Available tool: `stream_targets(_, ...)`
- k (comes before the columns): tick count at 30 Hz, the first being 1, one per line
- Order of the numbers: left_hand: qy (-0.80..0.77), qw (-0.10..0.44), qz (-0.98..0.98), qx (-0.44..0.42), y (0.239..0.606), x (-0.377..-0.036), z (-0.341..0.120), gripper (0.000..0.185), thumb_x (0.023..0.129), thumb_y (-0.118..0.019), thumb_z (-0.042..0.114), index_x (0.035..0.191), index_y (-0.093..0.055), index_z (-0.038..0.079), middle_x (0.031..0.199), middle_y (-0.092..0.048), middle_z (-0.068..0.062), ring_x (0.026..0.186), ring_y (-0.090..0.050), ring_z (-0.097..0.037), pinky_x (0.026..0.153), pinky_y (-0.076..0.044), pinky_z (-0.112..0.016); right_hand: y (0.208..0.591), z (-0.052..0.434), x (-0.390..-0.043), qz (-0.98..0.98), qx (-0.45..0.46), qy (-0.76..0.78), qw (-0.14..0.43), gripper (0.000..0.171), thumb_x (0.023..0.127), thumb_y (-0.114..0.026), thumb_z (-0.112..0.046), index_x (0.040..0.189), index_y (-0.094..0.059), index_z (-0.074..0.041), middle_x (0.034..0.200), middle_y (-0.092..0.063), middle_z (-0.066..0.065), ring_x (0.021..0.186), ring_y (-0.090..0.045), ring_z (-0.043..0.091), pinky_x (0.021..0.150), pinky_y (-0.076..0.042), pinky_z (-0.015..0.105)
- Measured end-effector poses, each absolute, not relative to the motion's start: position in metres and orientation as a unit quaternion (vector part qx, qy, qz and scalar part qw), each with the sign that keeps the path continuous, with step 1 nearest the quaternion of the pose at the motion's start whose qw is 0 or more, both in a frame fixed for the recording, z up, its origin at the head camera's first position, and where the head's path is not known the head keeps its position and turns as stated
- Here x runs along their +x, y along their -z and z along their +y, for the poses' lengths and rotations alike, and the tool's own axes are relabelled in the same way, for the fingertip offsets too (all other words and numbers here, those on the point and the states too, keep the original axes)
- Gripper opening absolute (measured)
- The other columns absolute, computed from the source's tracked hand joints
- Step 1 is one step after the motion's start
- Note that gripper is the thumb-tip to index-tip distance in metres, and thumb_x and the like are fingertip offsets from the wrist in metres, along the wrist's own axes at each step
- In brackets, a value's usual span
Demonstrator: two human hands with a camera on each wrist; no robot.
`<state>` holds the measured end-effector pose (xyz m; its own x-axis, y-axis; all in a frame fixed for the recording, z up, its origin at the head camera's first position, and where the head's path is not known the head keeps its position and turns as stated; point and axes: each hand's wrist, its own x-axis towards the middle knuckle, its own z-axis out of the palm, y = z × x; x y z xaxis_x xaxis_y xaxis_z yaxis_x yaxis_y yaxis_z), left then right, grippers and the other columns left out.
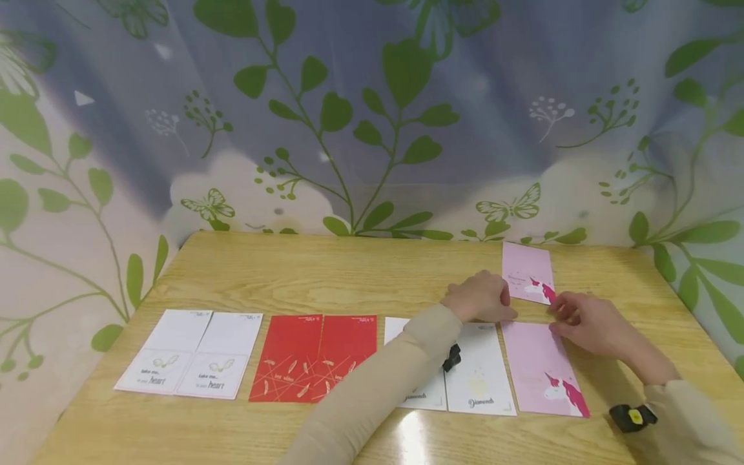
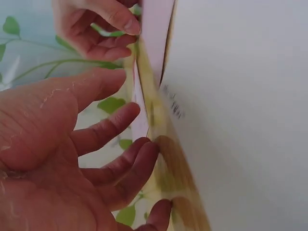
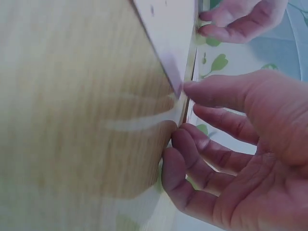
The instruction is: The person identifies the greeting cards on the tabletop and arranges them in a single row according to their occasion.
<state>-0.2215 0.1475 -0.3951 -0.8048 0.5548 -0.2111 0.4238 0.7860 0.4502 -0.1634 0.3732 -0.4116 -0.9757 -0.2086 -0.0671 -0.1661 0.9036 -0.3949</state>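
A pink unicorn card (image 1: 543,371) lies at the right end of a row of cards on the table. My right hand (image 1: 599,323) is at its far right corner, the thumb tip right at that corner in the right wrist view and the other fingers bent onto the tabletop. My left hand (image 1: 479,296) rests fingertips on the wood near its far left corner, with fingers spread and relaxed. Behind, between both hands, lies a second pink unicorn card (image 1: 529,271). Left of the near pink card is a white Diamonds card (image 1: 479,368); my left sleeve covers part of another Diamonds card (image 1: 420,399).
Two red cards (image 1: 293,336) with gold feather prints lie mid-row, side by side. At the left end are two white heart cards (image 1: 168,349). The wooden table (image 1: 279,271) meets a leaf-patterned curtain (image 1: 360,129) at its back edge.
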Motion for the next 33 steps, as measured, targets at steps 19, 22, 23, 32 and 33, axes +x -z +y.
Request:
stream_targets(19,-0.137,0.178,0.928,0.298,0.391,-0.24,0.142,0.004,0.093,-0.068,0.036,0.096,-0.069,0.033,0.115,-0.052,0.008,0.107,-0.05,-0.009,0.104,-0.041,-0.059,0.413,0.393,-0.225,0.983,-0.078,0.153,0.065,0.1,0.077,-0.084,-0.058,0.14,-0.047,0.01,0.124,-0.056,0.041,0.111,-0.055,0.051,0.089,-0.049,0.065)
stream_targets(22,-0.144,0.177,0.927,0.298,0.392,-0.241,0.14,0.005,0.094,-0.069,0.037,0.096,-0.07,0.032,0.114,-0.053,0.009,0.111,-0.05,-0.008,0.107,-0.04,-0.062,0.414,0.393,-0.234,0.984,-0.079,0.133,0.084,0.114,0.074,-0.083,-0.063,0.148,-0.037,0.009,0.135,-0.044,0.045,0.121,-0.043,0.059,0.094,-0.041,0.074)
stream_targets(23,-0.145,0.178,0.927,0.298,0.392,-0.241,0.14,0.006,0.094,-0.068,0.037,0.096,-0.07,0.032,0.115,-0.053,0.009,0.113,-0.049,-0.008,0.108,-0.04,-0.063,0.414,0.393,-0.238,0.984,-0.076,0.129,0.094,0.116,0.073,-0.083,-0.065,0.15,-0.034,0.008,0.137,-0.039,0.046,0.122,-0.04,0.062,0.095,-0.039,0.076)
stream_targets(32,-0.155,0.186,0.922,0.301,0.394,-0.242,0.138,0.008,0.095,-0.067,0.039,0.099,-0.072,0.033,0.121,-0.055,0.01,0.12,-0.048,-0.006,0.111,-0.036,-0.067,0.405,0.389,-0.26,0.98,-0.055,0.097,0.165,0.121,0.066,-0.082,-0.073,0.143,-0.032,0.005,0.132,-0.031,0.049,0.118,-0.04,0.068,0.091,-0.041,0.078)
stream_targets(33,-0.154,0.186,0.923,0.3,0.394,-0.243,0.138,0.008,0.094,-0.067,0.039,0.099,-0.071,0.034,0.121,-0.055,0.01,0.119,-0.048,-0.006,0.111,-0.036,-0.067,0.403,0.387,-0.262,0.98,-0.053,0.094,0.168,0.121,0.065,-0.082,-0.074,0.141,-0.033,0.006,0.131,-0.032,0.049,0.118,-0.041,0.067,0.091,-0.042,0.077)
